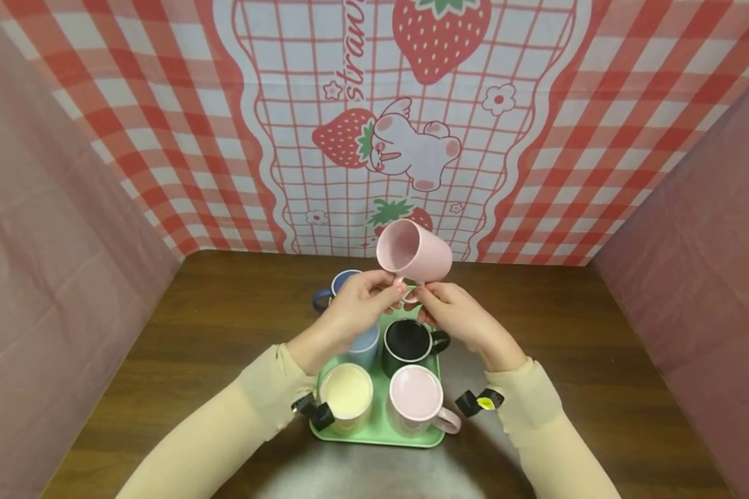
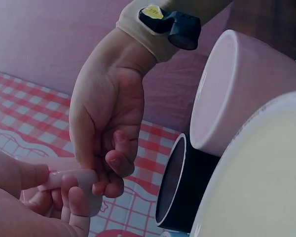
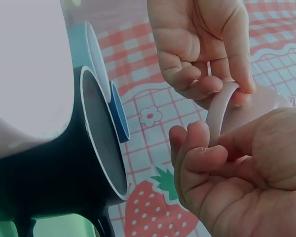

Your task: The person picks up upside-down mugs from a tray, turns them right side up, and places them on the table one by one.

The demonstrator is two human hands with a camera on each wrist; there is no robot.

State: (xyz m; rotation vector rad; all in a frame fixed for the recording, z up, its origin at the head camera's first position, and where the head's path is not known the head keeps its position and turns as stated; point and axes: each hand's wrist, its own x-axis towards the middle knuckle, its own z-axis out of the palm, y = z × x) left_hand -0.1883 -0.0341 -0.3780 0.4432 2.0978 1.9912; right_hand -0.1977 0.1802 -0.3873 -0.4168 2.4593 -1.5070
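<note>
A pink mug [image 1: 435, 258] is held up above the far end of a green tray [image 1: 377, 441], tipped on its side with its mouth facing left and toward me. Its handle [image 3: 218, 113] points down, and both hands pinch it. My left hand [image 1: 357, 305] grips the handle near the mouth end, thumb against it. From the other side, my right hand [image 1: 465, 315] pinches the handle nearer the base. Just below the hands stands a black mug [image 1: 408, 339]. In the right wrist view, fingers partly cover the handle and the mug's body.
The tray also bears a light blue mug [image 1: 363, 346], a pale yellow mug [image 1: 347, 391] and a pale pink mug [image 1: 417, 395]. A dark blue mug [image 1: 345, 281] stands at the back left, partly behind my left hand. A checked strawberry cloth [image 1: 424, 145] hangs behind the wooden table [image 1: 181, 346].
</note>
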